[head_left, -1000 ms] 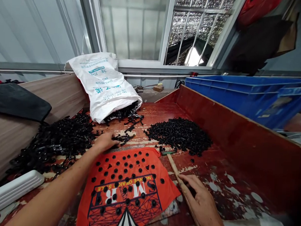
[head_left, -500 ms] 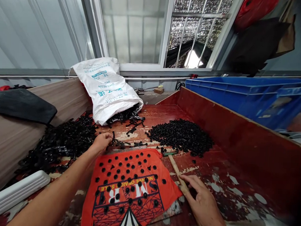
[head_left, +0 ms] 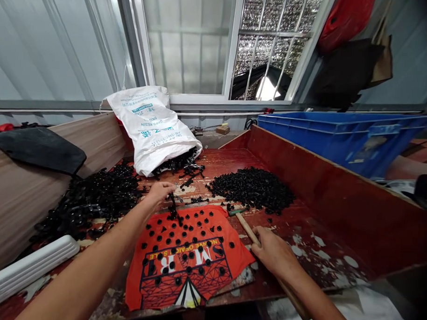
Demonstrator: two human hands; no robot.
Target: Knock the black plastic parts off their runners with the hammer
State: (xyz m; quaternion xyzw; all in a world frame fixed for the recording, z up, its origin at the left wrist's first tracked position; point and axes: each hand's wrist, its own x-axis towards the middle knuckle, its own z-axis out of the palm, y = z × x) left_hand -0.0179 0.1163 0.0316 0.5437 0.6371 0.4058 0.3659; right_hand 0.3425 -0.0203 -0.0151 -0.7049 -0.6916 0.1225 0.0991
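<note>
My left hand (head_left: 158, 193) is closed around a black plastic strip of joined parts (head_left: 172, 208), which hangs down over the top edge of an orange printed cloth (head_left: 189, 257). Several small black caps (head_left: 183, 233) lie scattered on that cloth. My right hand (head_left: 271, 251) rests over a wooden stick (head_left: 245, 228) just right of the cloth, its fingers curled on the handle. A heap of black strips (head_left: 96, 198) lies left of my left hand. A pile of loose black caps (head_left: 254, 189) sits ahead on the right.
A white resin sack (head_left: 151, 127) spills black strips at the back of the red worktable (head_left: 318, 257). Blue crate (head_left: 343, 136) stands behind the red side board. A white plastic piece (head_left: 27, 268) lies at the near left, a black mat (head_left: 39, 147) on the left board.
My left hand has lifted a black strip from the table and brought it over the cloth's top edge. My right hand slid up along the stick and closed on it.
</note>
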